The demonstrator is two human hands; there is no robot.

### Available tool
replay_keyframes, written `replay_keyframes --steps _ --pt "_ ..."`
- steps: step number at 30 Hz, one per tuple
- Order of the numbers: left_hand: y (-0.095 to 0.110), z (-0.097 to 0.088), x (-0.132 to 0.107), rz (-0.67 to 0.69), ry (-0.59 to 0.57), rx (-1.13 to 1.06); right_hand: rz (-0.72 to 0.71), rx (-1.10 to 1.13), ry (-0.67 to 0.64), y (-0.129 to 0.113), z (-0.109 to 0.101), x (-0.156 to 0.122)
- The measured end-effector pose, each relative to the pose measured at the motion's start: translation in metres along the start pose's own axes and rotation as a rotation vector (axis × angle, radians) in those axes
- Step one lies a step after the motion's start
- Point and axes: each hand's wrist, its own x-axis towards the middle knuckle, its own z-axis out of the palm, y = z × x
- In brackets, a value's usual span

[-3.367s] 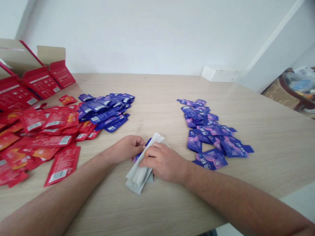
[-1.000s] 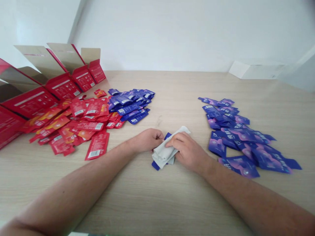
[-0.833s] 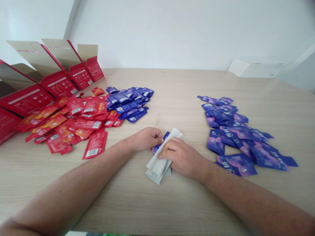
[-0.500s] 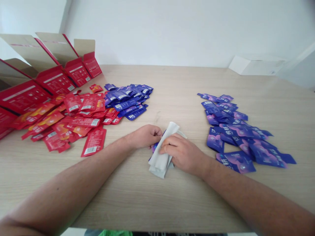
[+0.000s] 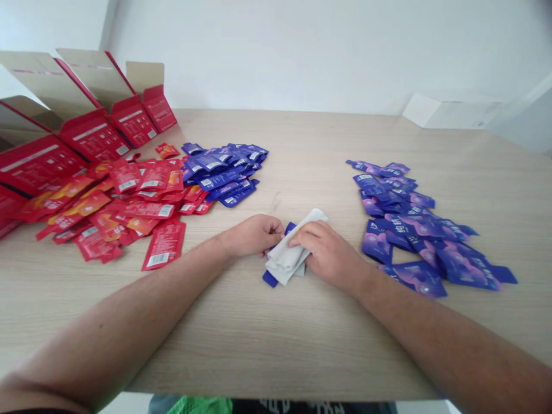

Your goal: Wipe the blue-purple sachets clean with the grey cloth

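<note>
At the middle of the wooden table (image 5: 302,345) lies a blue sachet (image 5: 271,278), mostly covered by a folded white cloth (image 5: 287,256). My left hand (image 5: 254,234) pinches the sachet's far edge with curled fingers. My right hand (image 5: 330,253) presses the cloth down on the sachet, fingers bent over the cloth. Only the sachet's near corner and a bit of its far end show.
A heap of blue sachets (image 5: 224,169) and a spread of red sachets (image 5: 125,201) lie at left. Open red cartons (image 5: 95,129) stand at the far left. Another pile of blue-purple sachets (image 5: 414,224) lies at right. A white box (image 5: 448,112) sits at the back right.
My right hand has slid the cloth back and forth along the sachet; now the cloth sits further up, baring the sachet's near corner. The left hand has kept its pinch.
</note>
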Motion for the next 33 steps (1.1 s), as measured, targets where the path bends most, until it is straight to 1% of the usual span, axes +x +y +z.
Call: replay_keyframes --steps 2,6,7,8,12,13,18,20,23,24,26,29,31,33 --pt "0.0 0.0 0.0 0.01 0.002 0.004 0.011 -0.011 0.001 -0.002 0.0 0.0" --pt "-0.001 0.0 -0.001 0.036 -0.005 -0.014 -0.151 0.022 -0.133 -0.013 0.003 -0.001" --pt "-0.001 0.0 -0.001 0.039 -0.007 -0.019 -0.166 0.026 -0.148 -0.014 0.003 -0.001" --pt "-0.002 0.0 -0.001 0.04 -0.007 -0.022 -0.156 0.024 -0.146 -0.014 0.003 -0.001" --pt "-0.003 0.0 -0.001 0.032 -0.001 -0.024 -0.013 -0.016 -0.045 -0.008 0.001 0.0" --pt "-0.004 0.0 -0.001 0.031 0.002 -0.024 -0.005 -0.021 -0.042 -0.009 0.001 0.0" --pt "-0.005 0.0 -0.002 0.02 -0.01 -0.048 -0.141 0.017 -0.182 -0.02 0.005 -0.001" --pt "-0.006 0.0 -0.002 0.018 -0.01 -0.043 -0.114 0.013 -0.166 -0.018 0.005 -0.001" --pt "-0.005 0.0 -0.002 0.029 0.006 -0.03 -0.009 -0.02 -0.074 -0.012 0.004 -0.001" --pt "-0.005 -0.001 -0.003 0.032 0.009 -0.029 0.004 -0.027 -0.061 -0.012 0.004 -0.001" --pt "-0.003 -0.001 -0.004 0.03 0.003 -0.036 -0.03 -0.021 -0.089 -0.015 0.006 -0.001" --pt "-0.001 -0.001 -0.005 0.021 -0.024 -0.04 -0.131 0.013 -0.18 -0.021 0.007 -0.002" --pt "-0.001 -0.002 -0.005 0.021 -0.031 -0.032 -0.122 0.015 -0.175 -0.019 0.007 -0.002" --pt "-0.001 -0.002 -0.005 0.027 -0.026 -0.024 -0.05 -0.005 -0.116 -0.015 0.005 -0.001"
